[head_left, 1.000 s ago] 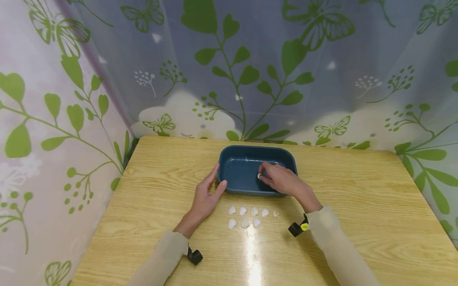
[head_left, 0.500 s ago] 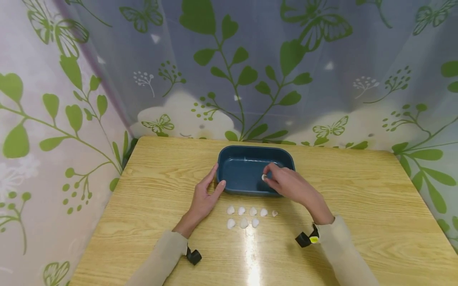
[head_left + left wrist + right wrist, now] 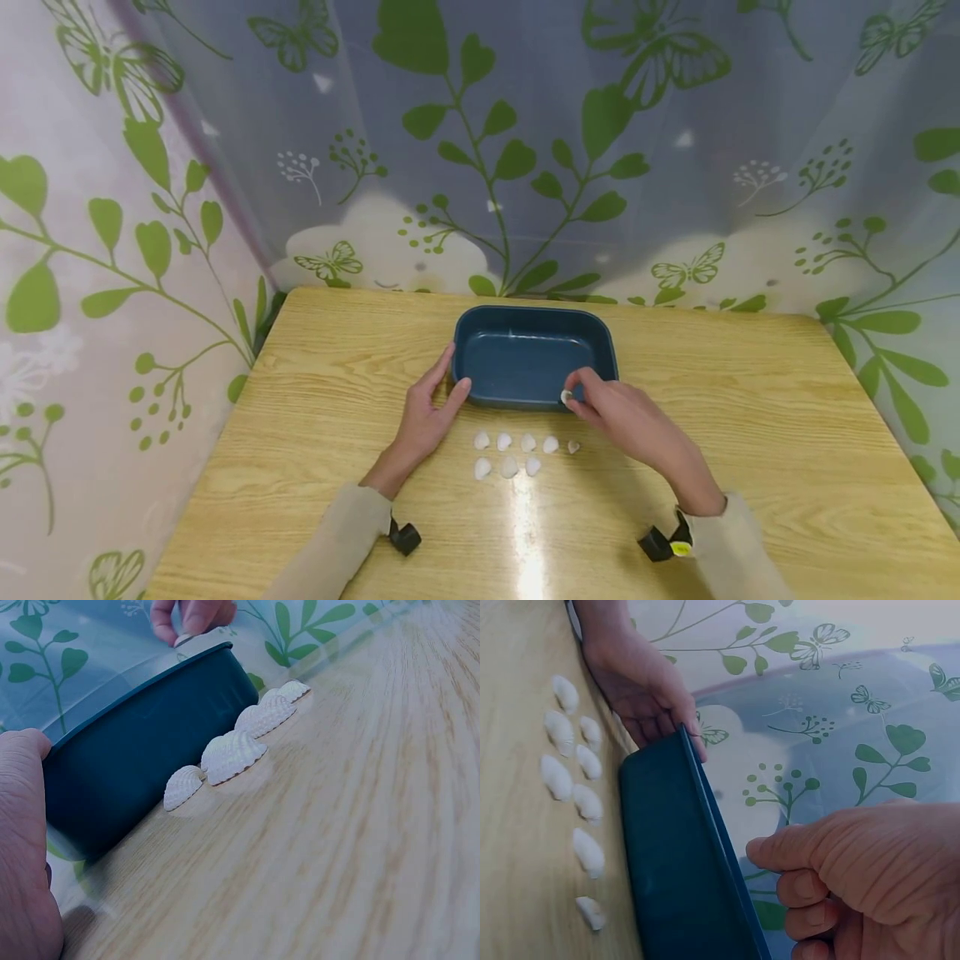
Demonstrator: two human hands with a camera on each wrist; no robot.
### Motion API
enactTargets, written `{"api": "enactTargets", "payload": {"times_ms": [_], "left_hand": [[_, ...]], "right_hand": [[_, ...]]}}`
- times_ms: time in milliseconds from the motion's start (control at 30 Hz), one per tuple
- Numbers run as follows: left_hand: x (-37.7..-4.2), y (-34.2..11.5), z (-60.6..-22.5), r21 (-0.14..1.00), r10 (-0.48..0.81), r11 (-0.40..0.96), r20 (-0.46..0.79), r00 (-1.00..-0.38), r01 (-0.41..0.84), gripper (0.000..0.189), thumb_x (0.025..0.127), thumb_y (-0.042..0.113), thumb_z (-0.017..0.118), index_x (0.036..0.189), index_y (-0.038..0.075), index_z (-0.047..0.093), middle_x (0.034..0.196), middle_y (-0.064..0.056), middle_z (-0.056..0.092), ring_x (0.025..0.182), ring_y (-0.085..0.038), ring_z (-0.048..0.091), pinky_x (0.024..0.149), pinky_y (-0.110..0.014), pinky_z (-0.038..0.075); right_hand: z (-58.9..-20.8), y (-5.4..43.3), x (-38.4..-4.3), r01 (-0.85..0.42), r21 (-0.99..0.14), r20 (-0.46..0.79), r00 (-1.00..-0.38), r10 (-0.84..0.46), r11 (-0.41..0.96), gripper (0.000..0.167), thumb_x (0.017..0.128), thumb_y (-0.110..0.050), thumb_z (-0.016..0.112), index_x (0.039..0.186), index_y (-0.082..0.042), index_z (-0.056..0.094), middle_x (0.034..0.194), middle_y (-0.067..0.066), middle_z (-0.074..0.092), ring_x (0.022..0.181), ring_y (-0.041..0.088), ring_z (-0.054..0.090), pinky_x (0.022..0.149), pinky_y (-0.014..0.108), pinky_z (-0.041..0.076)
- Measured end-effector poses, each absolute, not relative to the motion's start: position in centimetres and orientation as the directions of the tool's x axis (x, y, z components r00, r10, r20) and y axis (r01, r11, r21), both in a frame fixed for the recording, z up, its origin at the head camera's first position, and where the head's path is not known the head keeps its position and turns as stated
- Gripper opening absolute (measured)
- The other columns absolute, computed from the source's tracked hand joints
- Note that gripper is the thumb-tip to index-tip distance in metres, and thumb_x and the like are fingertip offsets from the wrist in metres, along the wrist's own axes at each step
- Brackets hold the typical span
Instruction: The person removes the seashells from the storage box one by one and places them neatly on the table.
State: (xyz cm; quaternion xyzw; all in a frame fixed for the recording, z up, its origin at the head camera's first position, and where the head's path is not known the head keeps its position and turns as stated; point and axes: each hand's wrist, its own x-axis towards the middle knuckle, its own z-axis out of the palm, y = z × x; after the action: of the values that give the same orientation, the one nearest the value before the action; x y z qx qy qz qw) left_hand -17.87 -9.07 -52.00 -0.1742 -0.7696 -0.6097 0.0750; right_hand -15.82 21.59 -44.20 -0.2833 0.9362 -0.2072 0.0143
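A dark blue rectangular dish (image 3: 517, 400) stands on the wooden table. My left hand (image 3: 424, 417) rests against its left end, index finger and thumb spread over the front left corner and touching the dish. Over the front rim, near the right corner, my right hand (image 3: 630, 417) pinches a small pale seashell (image 3: 566, 397) between thumb and fingers. That shell also peeks out under the fingertips in the left wrist view; the right wrist view hides it. White ribbed seashells (image 3: 528, 442) lie before the dish in two rows, the back one ending in a smaller shell (image 3: 573, 447).
The light wooden table (image 3: 337, 350) runs on to both sides of the dish. Behind it hangs a curtain (image 3: 540, 167) printed with leaves and butterflies, with another along the left side. Black wrist cameras (image 3: 405, 539) jut out below both sleeves.
From inside the dish, my right hand has drawn back toward the front right with the seashell pinched in it. The left hand stays at the dish's left end.
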Motion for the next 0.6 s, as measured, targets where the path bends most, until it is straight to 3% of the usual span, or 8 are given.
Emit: {"api": "enactTargets", "payload": {"times_ms": [600], "left_hand": [[-17.8, -9.1, -52.0, 0.915, 0.175, 0.183, 0.329, -0.928, 0.359, 0.060, 0.106, 0.011, 0.062, 0.158, -0.004, 0.037, 0.164, -0.017, 0.038, 0.153, -0.026, 0.035, 0.126, -0.038, 0.028]], "right_hand": [[-46.5, 23.1, -11.9, -0.496, -0.419, 0.070, -0.853, -0.517, 0.760, 0.020, 0.100, -0.008, 0.070, 0.116, -0.010, 0.058, 0.061, -0.014, 0.036, 0.052, -0.003, 0.027, 0.048, 0.018, 0.027]]}}
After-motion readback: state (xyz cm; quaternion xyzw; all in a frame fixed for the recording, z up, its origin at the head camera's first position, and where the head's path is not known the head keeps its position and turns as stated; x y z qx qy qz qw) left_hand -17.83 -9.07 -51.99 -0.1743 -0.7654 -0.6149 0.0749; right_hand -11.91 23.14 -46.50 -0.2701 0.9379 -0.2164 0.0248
